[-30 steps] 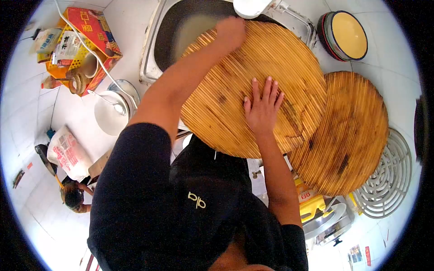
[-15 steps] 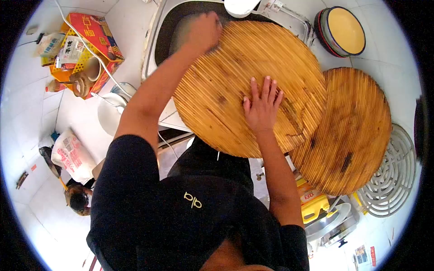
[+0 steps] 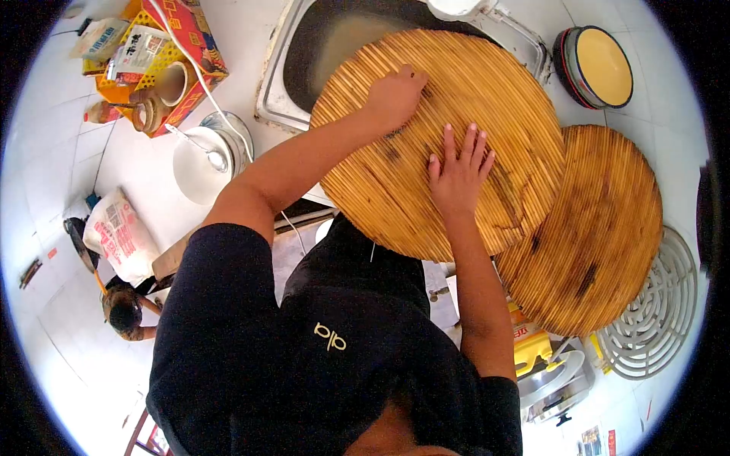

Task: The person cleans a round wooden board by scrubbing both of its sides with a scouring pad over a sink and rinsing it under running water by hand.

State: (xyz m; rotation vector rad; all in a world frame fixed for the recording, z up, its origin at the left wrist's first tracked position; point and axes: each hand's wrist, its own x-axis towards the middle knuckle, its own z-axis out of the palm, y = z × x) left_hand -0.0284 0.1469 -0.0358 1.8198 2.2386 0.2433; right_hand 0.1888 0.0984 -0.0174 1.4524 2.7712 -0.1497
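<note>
A large round tray of thin golden-brown stalks laid side by side [image 3: 487,83] lies in front of me, its far edge over the sink. My left hand [image 3: 395,99] presses on its left half, the fingers curled into a fist. Whatever that hand may hold is hidden beneath it. Dark, wet-looking marks show on the stalks just below the fist. My right hand [image 3: 460,182] rests flat on the tray near the middle, palm down and fingers spread.
Brownish water stands in the sink [image 3: 275,83]. A second round stalk tray [image 3: 601,228] lies partly under the first, beside a grey ringed rack [image 3: 646,342]. Stacked enamel basins [image 3: 604,68] sit at the far right. On the left are a white bowl [image 3: 199,178] and a red box [image 3: 199,57].
My left hand has moved from the tray's left edge by the sink inward across the stalks, closer to my right hand. The right hand stays flat on the tray. The view has shifted slightly.
</note>
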